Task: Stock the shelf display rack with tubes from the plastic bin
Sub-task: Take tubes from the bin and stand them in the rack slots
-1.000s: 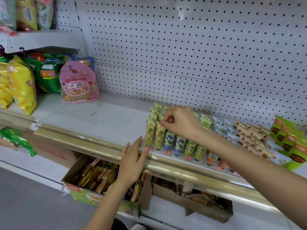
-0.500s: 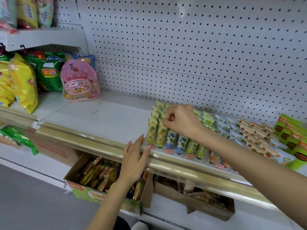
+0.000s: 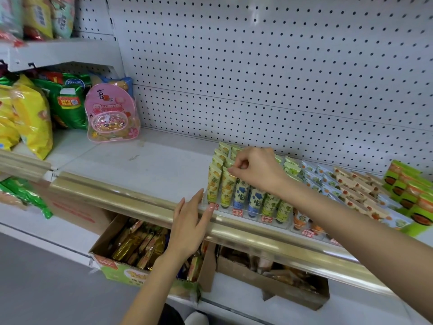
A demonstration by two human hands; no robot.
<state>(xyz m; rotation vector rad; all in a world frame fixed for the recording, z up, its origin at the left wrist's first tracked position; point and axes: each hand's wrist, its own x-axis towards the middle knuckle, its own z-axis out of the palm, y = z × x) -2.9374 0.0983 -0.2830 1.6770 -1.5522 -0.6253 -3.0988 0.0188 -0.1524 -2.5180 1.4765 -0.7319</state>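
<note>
A clear display rack stands at the shelf's front edge and holds several rows of upright tubes: yellow pineapple-print tubes at the left, then blue-flower tubes, then green ones. My right hand hovers over the rack with curled fingers and pinches the top of a pineapple-print tube in the second column. My left hand lies flat with straight fingers against the rack's front left corner and the gold shelf rail. No plastic bin is in view.
More tubes and small packets fill the rack to the right, with green boxes beyond. A pink pouch and snack bags sit at the shelf's left. Cardboard boxes of goods stand on the lower shelf. Pegboard backs the shelf.
Both hands stay where they were on the rack; only the camera has shifted slightly.
</note>
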